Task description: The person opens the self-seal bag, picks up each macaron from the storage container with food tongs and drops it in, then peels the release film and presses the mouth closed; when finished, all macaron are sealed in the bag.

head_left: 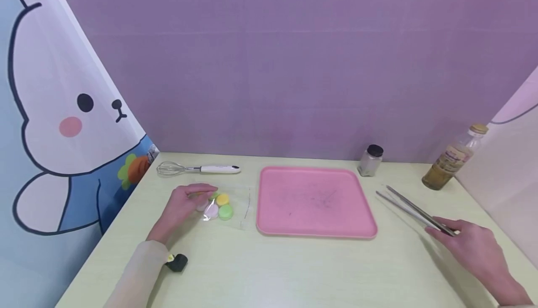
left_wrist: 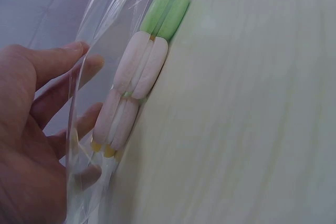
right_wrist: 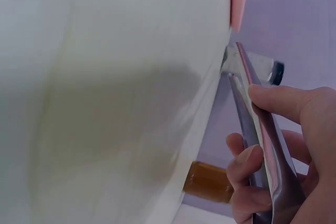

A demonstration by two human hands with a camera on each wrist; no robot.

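The tray (head_left: pixel 311 203) lies on the table (head_left: pixel 311 270) between bag (head_left: pixel 239 201) and tongs (head_left: pixel 420 211); whisk (head_left: pixel 199 169) behind the bag, jar (head_left: pixel 370 164) and bottle (head_left: pixel 449 162) behind the tongs.

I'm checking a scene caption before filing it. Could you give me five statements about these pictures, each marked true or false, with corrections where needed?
1. The right hand holds metal tongs. True.
2. The clear bag contains macarons. True.
3. The left hand grips the whisk. False: it holds the clear bag; the whisk lies farther back on the table.
4. The black-lidded jar is closer to the pink tray than the bottle is. True.
5. The bottle is uncapped. False: its cap is on.
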